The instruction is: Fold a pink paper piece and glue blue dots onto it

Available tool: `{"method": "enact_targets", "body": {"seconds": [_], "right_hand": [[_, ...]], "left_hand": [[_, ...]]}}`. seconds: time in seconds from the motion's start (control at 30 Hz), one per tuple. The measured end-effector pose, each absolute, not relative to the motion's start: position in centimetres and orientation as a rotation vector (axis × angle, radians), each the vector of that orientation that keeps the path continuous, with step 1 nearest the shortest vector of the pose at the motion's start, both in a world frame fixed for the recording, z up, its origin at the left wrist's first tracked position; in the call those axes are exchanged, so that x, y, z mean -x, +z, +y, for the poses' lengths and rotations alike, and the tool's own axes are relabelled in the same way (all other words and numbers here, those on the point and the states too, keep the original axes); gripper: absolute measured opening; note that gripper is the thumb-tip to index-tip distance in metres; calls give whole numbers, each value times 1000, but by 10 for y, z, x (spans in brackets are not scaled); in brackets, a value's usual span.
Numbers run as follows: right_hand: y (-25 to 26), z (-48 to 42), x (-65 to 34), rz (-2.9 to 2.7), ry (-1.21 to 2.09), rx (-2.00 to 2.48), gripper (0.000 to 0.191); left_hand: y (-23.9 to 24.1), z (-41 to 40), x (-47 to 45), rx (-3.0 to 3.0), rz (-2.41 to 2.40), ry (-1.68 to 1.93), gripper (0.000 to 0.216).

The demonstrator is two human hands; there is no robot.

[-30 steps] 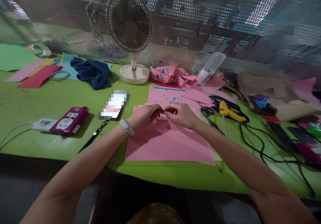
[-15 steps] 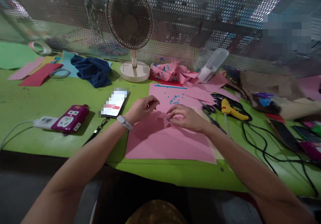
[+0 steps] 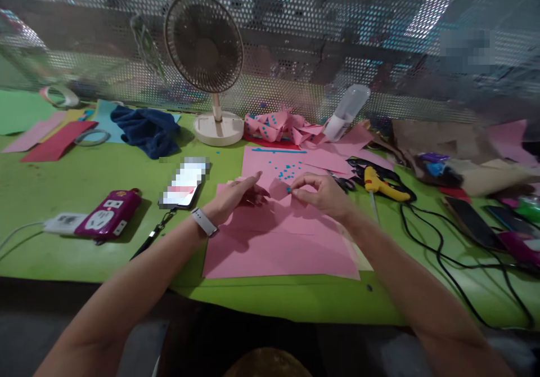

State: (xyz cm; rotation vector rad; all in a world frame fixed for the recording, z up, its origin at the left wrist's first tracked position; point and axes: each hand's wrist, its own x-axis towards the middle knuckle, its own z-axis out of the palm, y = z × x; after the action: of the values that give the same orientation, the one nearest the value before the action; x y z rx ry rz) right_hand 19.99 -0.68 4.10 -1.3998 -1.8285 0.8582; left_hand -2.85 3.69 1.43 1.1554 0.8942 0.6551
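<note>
pink paper lies beneath the left hand, fingers loosely spread; right hand pinches blue dot.

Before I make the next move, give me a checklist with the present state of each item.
1. Right grip on a blue piece: ok, the piece shows at the fingertips.
2. Left grip holding anything: cannot tell, its underside is hidden.
3. Loose blue dots gathered together: not ok, scattered on the pink paper beyond the hands.
4. Yellow glue gun away from the fingertips: ok, right of the right hand.
5. Glue gun cool: cannot tell.
</note>
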Motion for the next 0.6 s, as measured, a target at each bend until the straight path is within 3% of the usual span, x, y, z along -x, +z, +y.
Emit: {"method": "enact_targets", "body": {"seconds": [0.2,0.4,0.6], "right_hand": [[41,-12,-200,-1948,900,1299,11],[40,-11,-206,-1906,927,1367,8],[42,-14,-205,-1897,891,1311,7]], "left_hand": [[8,25,19,-975,791,742,33],[9,21,25,-1265,585,648,60],[5,18,22,-1336,600,629,46]]}}
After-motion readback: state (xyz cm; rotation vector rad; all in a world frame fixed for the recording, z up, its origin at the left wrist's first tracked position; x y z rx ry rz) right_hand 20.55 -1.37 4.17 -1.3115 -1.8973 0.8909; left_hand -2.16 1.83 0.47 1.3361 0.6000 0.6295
